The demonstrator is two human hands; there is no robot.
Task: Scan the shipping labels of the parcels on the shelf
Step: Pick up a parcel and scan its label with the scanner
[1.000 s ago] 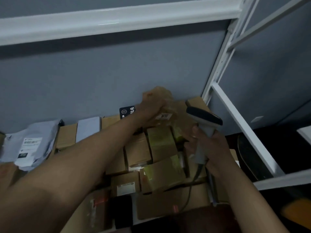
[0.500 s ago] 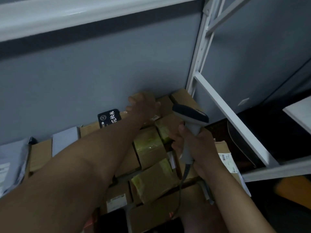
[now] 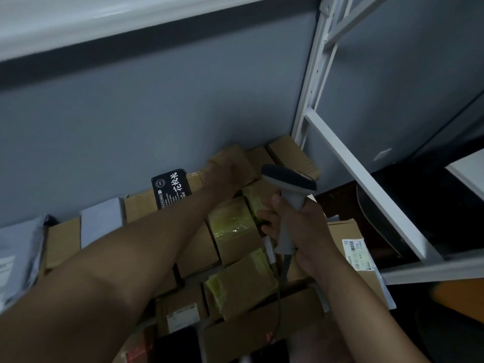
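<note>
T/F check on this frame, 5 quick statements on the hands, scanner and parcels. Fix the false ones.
1. The right hand grips the scanner by its handle. True.
2. The left hand rests on a grey poly mailer. False: it is on a brown cardboard parcel at the back of the shelf, by the wall.
3. A black box with white characters stands against the wall, left of the left hand. True.
4. The scanner is cordless. False: a cable runs down from the bottom of its handle.
5. Every parcel is plain cardboard. False: several are wrapped in yellowish tape, and grey mailers lie at the far left.
</note>
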